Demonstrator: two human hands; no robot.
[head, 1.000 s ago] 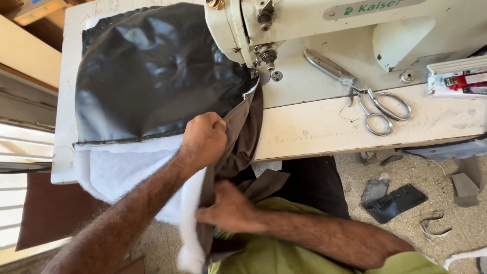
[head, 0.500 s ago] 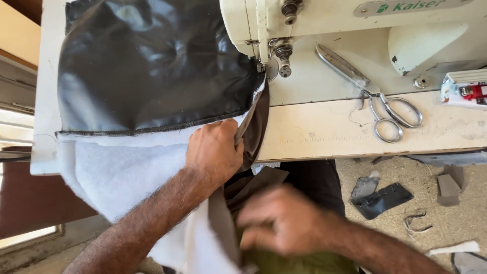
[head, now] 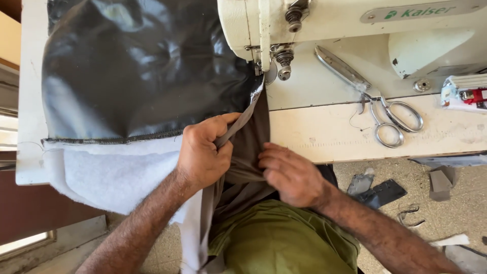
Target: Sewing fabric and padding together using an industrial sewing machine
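We saw the left hand (head: 203, 152) pinching a grey strip (head: 242, 122) betw. thumb and fingers, at the near edge of the black sheet (head: 142, 71). The strip ran taut, up and right to the needle (head: 284, 71) of the machine (head: 355, 30). The right hand (head: 291, 175) lay flat, fingers spread a little and pressed down on the brown cloth (head: 248, 152) just right of the left hand; it gripped nothing that we could make out.

Vs. half a sec. before: the right hand had been lower, a blur near the lap, and had since come up to the table (head: 355, 127) edge, onto the cloth. The left hand had then been a closed fist on the cloth fold; now its thumb was out with the strip nipped under it. A full sec. back, the right hand held the cloth well below the table, near the green trousers (head: 274, 238). The view had also shifted, so the machine sat more to the left and higher in frame.

The black sheet lay on the far left of the table, with white padding (head: 111, 172) sticking out from under its stitched near edge and hanging off the table. Scissors (head: 380, 106) lay shut on the right, well apart from both hands. Far right, a small packet (head: 464, 94) sat at the frame edge. Scraps (head: 378, 190) lay on the floor, near right.
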